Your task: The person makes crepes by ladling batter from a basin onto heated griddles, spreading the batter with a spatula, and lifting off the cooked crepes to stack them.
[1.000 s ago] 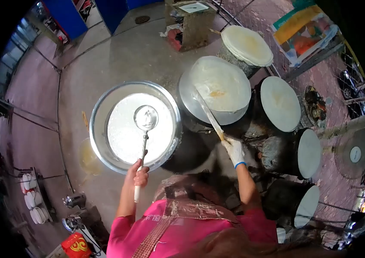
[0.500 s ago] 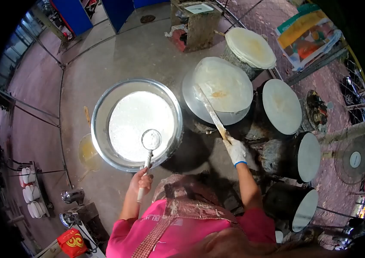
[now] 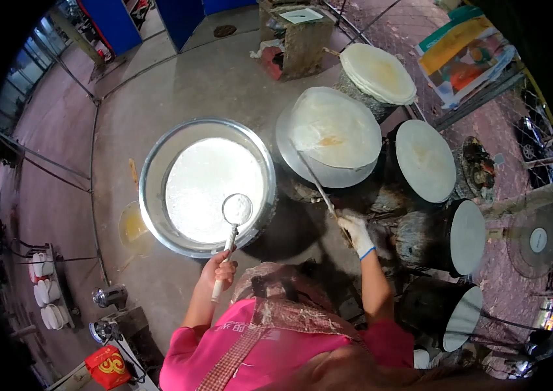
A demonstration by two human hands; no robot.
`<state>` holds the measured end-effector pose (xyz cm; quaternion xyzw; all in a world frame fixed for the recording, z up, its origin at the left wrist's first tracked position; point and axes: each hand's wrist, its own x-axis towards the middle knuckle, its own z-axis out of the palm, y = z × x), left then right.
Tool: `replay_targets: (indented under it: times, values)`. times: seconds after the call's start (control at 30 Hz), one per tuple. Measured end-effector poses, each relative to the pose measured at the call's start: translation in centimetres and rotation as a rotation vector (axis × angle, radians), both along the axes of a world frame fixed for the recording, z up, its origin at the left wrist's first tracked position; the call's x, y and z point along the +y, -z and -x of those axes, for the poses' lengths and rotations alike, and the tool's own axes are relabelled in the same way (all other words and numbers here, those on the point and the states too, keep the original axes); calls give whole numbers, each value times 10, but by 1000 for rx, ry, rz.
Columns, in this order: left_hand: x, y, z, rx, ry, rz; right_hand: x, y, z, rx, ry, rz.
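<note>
My bare left hand (image 3: 223, 270) is closed around the pale handle of a ladle (image 3: 236, 210). The ladle's round bowl holds white liquid and hangs over the white batter (image 3: 208, 182) in a wide metal basin (image 3: 149, 215). In a white glove, my right hand (image 3: 354, 231) grips a long flat spatula (image 3: 319, 186), now turned edge-on. Its far tip is at the near left rim of a round pan, by a thin pancake (image 3: 338, 127) with a brown patch. The pancake lies off-centre, leaving some of the pan's pale surface (image 3: 328, 177) bare.
Pancakes are stacked (image 3: 377, 73) at the back right. Round pale tops sit on dark drums (image 3: 425, 159) (image 3: 468, 238) (image 3: 463, 319) along my right. A yellow-bottomed strainer (image 3: 134, 225) lies left of the basin. A fan (image 3: 537, 241) stands far right.
My right hand has rolled the spatula from its flat face to its edge and drawn slightly nearer. The ladle has shifted a little to the right over the batter.
</note>
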<state>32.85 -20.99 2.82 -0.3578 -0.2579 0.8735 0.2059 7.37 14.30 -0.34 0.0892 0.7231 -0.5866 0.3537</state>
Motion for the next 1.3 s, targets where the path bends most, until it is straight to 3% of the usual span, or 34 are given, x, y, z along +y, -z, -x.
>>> replay_targets:
  times: [0.07, 0.2, 0.23, 0.27, 0.33, 0.4, 0.47, 0.6, 0.63, 0.7, 0.73, 0.77, 0.83, 0.87, 0.93, 1.1, 1.2, 1.23, 1.3]
  values:
    - [0, -2, 1, -23, 31, 7, 10, 8, -21, -129, 118, 128]
    - [3, -9, 4, -57, 128, 39, 41, 17, -71, -245, 11, 574]
    - [3, -7, 4, -46, 169, 61, 38, -2, -85, -217, 86, 362]
    - [4, -3, 9, -27, 223, 78, 33, -38, -93, -239, -6, 244]
    - [9, -10, 21, -14, 244, -11, 45, -50, -118, -15, -266, -61]
    - [16, -9, 38, -17, 259, -21, 81, -32, -151, 723, -480, -616]
    - [29, -21, 56, 27, 349, 12, 123, -41, -177, 417, -426, -910]
    - [63, -2, 70, 476, 481, 225, 215, -47, -233, 287, 246, -798]
    - [79, 0, 78, 363, 548, 506, 237, -31, -234, 287, 373, -807]
    - [120, 6, 103, 327, 526, 366, 271, -15, -220, 292, 573, -821]
    - [145, -1, 120, 181, 507, 197, 279, -22, -189, 303, 647, -828]
    - [168, 3, 135, 346, 484, -38, 294, -26, -166, 319, 715, -834]
    - [220, -6, 155, 273, 517, -118, 355, 22, -135, 613, 616, -907]
    - [237, 10, 160, 268, 567, -243, 353, -2, -110, 578, 700, -957]
    - [269, 13, 166, 124, 575, -156, 374, -18, -74, 364, 703, -954]
    - [313, 6, 166, 242, 549, -245, 412, -30, -46, 355, 401, -1277]
    - [317, -5, 185, 194, 557, -207, 417, -31, -62, 489, 281, -1300]
    - [314, -5, 181, 162, 562, -180, 418, -26, -74, 698, 285, -1290]
    - [309, -2, 193, 158, 616, -157, 414, -23, -83, 725, 280, -1255]
